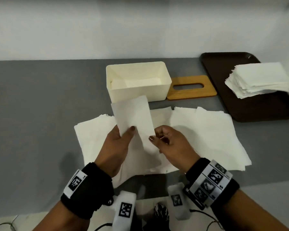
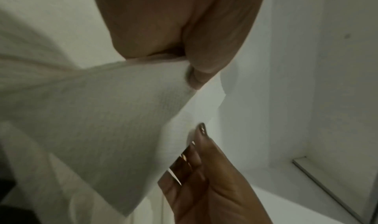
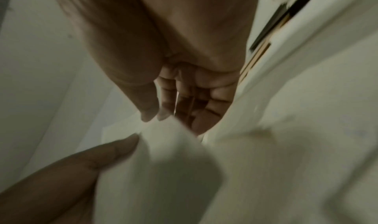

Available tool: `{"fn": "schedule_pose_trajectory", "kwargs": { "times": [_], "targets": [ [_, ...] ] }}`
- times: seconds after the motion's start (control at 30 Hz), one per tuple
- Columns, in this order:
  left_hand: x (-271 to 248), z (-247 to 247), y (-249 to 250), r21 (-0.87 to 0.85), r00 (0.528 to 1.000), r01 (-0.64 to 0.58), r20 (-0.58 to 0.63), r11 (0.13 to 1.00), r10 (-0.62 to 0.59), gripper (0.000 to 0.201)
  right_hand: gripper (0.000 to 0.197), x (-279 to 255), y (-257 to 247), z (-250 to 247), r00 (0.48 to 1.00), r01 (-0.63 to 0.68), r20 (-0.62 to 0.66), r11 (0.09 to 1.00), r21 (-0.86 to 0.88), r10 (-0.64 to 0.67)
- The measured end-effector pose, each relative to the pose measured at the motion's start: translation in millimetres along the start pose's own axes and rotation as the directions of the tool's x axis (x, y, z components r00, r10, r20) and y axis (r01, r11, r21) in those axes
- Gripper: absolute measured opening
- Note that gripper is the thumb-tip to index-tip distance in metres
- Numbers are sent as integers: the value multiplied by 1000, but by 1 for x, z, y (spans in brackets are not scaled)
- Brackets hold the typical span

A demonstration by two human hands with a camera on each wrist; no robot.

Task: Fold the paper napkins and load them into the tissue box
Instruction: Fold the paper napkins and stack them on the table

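A white napkin [image 1: 133,120] folded into a long strip stands tilted above the table, held by both hands. My left hand [image 1: 122,139] pinches its lower left edge, thumb in front. My right hand [image 1: 158,139] pinches the lower right edge, thumb on the paper and fingers curled behind. The left wrist view shows my left hand [image 2: 196,75] pinching the napkin [image 2: 102,114], with the right hand [image 2: 204,179] below. In the right wrist view my right hand [image 3: 155,114] meets the napkin [image 3: 163,162] edge. The cream tissue box [image 1: 163,87] stands open behind, with napkins inside.
Several flat napkins [image 1: 207,134] lie spread on the grey table under my hands. A slotted wooden lid [image 1: 190,95] lies right of the box. A dark brown tray [image 1: 257,107] at the right carries a napkin stack [image 1: 259,80].
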State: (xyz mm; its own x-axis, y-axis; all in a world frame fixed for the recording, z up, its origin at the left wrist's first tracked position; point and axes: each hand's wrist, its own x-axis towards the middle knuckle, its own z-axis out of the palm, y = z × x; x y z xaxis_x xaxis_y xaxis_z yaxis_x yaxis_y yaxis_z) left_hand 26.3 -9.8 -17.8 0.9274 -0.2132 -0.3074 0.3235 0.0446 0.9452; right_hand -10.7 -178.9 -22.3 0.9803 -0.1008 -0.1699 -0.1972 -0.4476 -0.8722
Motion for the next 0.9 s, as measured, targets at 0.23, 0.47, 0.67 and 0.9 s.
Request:
{"fn": "schedule_pose_trajectory", "kwargs": {
  "times": [0.23,0.47,0.67,0.9],
  "targets": [
    [11,7,-3,42,997,-82,13,996,81,23,44,10,61,-90,915,-346,-369,782,-518,160],
    [13,20,-5,-24,1000,-11,7,1000,11,24,74,17,72,-108,887,-461,-288,645,-610,361],
    [10,27,-4,-29,999,9,38,1000,-8,26,59,19,67,-114,911,-412,-286,641,-647,296],
    [3,32,-4,-81,998,33,53,996,-29,28,10,2,59,-135,953,-207,-283,911,-356,106]
  ]
}}
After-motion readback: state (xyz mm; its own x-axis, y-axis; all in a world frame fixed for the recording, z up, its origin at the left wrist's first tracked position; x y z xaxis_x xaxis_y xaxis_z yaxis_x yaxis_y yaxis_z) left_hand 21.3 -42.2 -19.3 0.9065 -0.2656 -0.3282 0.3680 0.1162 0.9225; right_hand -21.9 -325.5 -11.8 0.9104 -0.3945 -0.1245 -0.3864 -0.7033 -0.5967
